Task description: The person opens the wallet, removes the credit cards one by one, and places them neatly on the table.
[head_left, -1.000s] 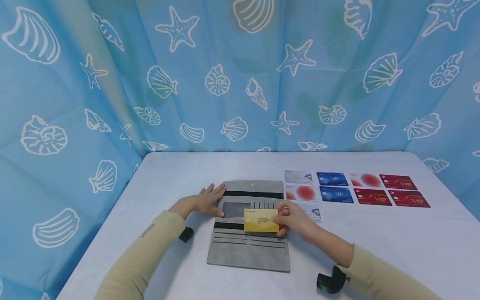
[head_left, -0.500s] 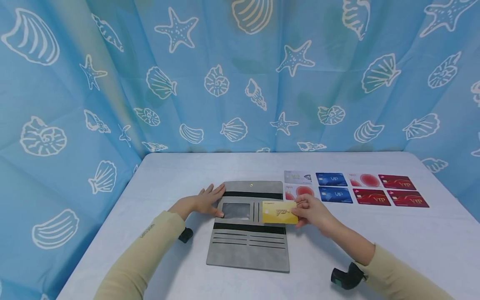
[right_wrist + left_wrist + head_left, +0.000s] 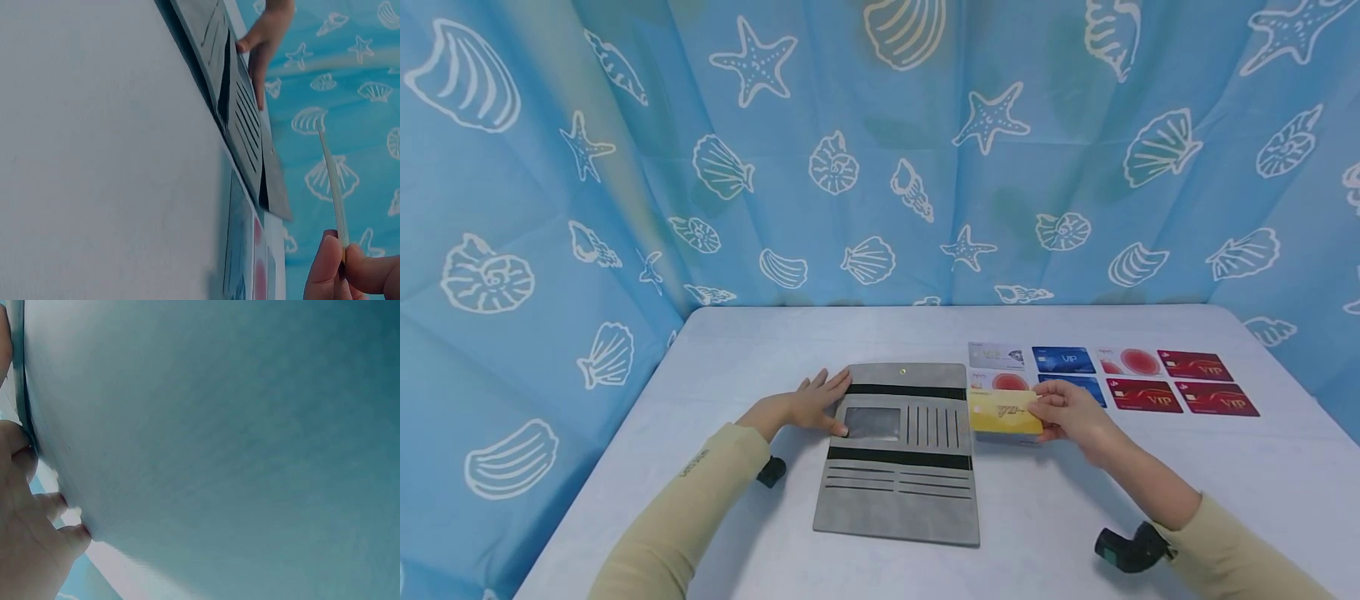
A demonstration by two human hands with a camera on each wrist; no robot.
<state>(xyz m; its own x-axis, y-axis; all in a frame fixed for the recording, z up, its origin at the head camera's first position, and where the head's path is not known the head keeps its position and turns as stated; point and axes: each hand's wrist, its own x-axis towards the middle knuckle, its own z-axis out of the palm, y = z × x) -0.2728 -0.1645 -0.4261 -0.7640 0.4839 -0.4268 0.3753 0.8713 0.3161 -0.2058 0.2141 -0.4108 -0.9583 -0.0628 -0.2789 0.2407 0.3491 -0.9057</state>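
A grey wallet (image 3: pixel 895 512) lies unfolded on the table, its dark-lined pockets and card slots facing up. My left hand (image 3: pixel 811 407) rests at its upper left edge, fingers spread and thumb on the wallet by the clear window. In the left wrist view, the left fingertips (image 3: pixel 76 536) touch the white surface. My right hand (image 3: pixel 1071 414) pinches a yellow bank card (image 3: pixel 996 412) by its right end, to the right of the wallet. The right wrist view shows this card (image 3: pixel 334 181) edge-on between thumb and fingers, raised off the table. It partly covers cards beneath it.
Rows of cards lie at the right: silver (image 3: pixel 988 355), blue (image 3: pixel 1063 359), white with a red circle (image 3: pixel 1127 361), and red (image 3: pixel 1195 364). A shell-patterned blue curtain (image 3: pixel 865 167) hangs behind the white table (image 3: pixel 760 342). Black wrist cameras (image 3: pixel 1131 550) hang below the sleeves.
My right hand has carried the yellow card rightward from over the wallet's lower middle to above the cards beside it. The left hand and wallet have stayed in place.
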